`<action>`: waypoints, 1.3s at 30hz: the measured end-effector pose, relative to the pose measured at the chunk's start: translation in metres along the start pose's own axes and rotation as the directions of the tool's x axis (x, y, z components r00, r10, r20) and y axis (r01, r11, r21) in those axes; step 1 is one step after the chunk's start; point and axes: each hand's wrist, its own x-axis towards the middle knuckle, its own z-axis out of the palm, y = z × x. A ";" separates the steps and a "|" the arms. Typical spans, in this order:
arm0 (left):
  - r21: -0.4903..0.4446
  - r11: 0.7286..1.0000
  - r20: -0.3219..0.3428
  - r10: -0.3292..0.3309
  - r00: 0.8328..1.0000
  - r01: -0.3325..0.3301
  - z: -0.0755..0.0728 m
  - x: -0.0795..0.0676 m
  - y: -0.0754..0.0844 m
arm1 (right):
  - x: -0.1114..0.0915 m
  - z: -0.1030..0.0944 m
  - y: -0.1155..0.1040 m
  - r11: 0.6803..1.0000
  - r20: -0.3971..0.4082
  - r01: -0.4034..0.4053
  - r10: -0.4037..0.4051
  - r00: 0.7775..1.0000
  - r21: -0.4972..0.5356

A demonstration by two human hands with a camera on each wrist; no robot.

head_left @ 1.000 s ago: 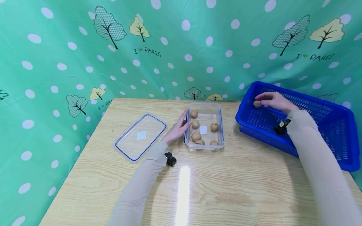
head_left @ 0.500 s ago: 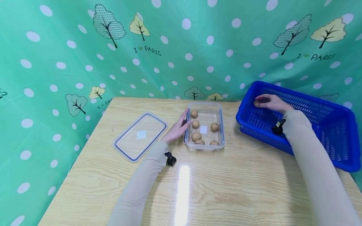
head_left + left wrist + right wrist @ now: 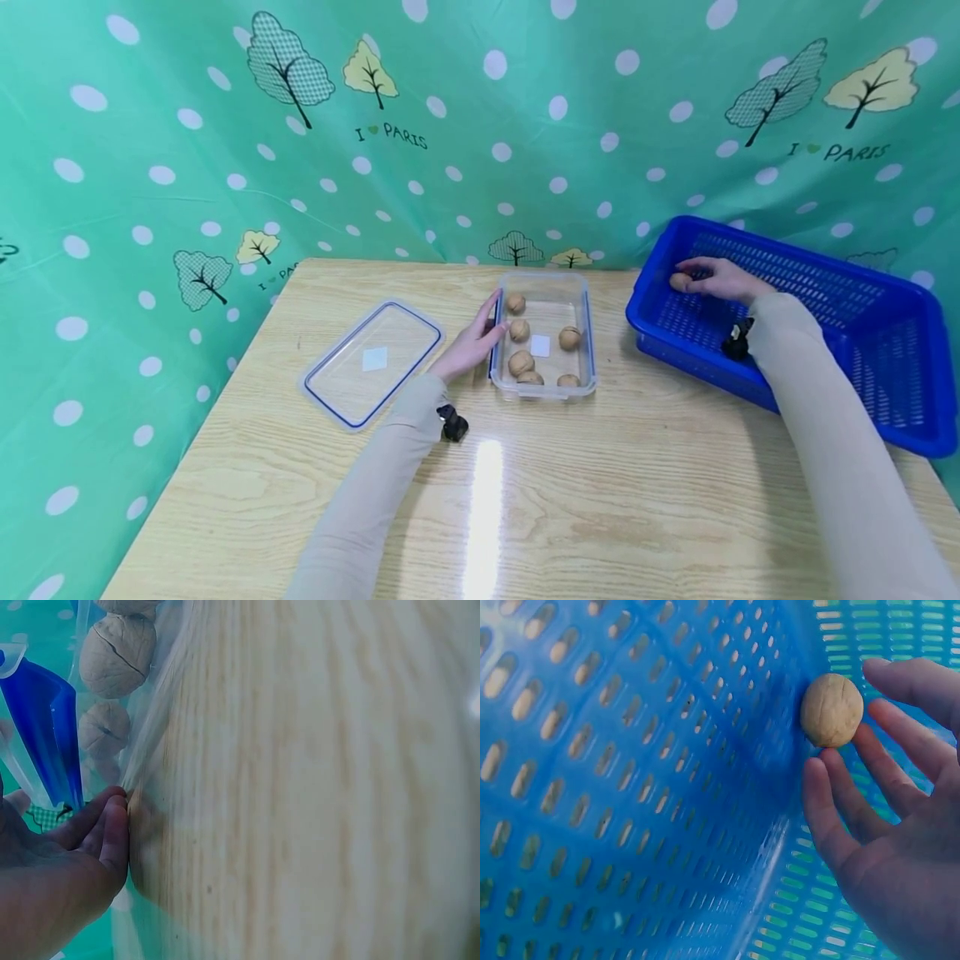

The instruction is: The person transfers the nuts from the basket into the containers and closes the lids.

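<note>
Inside the blue plastic basket (image 3: 652,312), a walnut (image 3: 832,710) sits in the corner against the wall. My right hand (image 3: 722,280) reaches in beside it. In the right wrist view the fingers are spread and extended; some fingertips (image 3: 831,754) are at the walnut or touch it, while the thumb is apart from it. My left hand (image 3: 470,343) rests along the left side of a clear plastic container (image 3: 555,390), with straight fingers against its wall. Several walnuts lie in that container, such as one walnut (image 3: 569,337) at its right side.
A clear lid (image 3: 386,383) with a blue seal lies flat on the wooden table (image 3: 585,500), left of the container. Behind the table hangs a green dotted curtain (image 3: 450,200). The basket stands at the table's right side.
My right hand has shifted slightly left and its fingers have moved about the walnut, which shows more fully now than half a second ago. The left hand stays at the container.
</note>
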 end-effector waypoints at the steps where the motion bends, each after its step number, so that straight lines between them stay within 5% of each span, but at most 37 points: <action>1: 0.001 1.000 -0.002 0.001 1.000 -0.001 0.000 0.000 0.000 | 0.000 0.000 -0.001 1.000 0.005 0.002 -0.002 1.000 -0.005; 16: -0.020 1.000 -0.005 0.023 1.000 -0.023 0.002 0.001 0.002 | 0.007 0.005 0.009 0.999 0.028 0.026 -0.028 0.999 0.037; 20: -0.021 1.000 0.038 0.016 0.999 -0.015 -0.001 -0.007 0.017 | 0.009 0.007 0.012 0.994 0.067 0.021 -0.029 0.997 0.110; 27: 0.020 1.000 -0.016 0.023 1.000 -0.023 0.004 -0.001 0.002 | 0.003 0.003 0.008 0.991 0.054 0.022 -0.029 0.998 0.130; 39: -0.012 1.000 -0.003 -0.004 1.000 0.004 0.002 0.000 0.001 | -0.010 -0.014 -0.009 0.991 -0.018 0.037 -0.035 0.999 0.131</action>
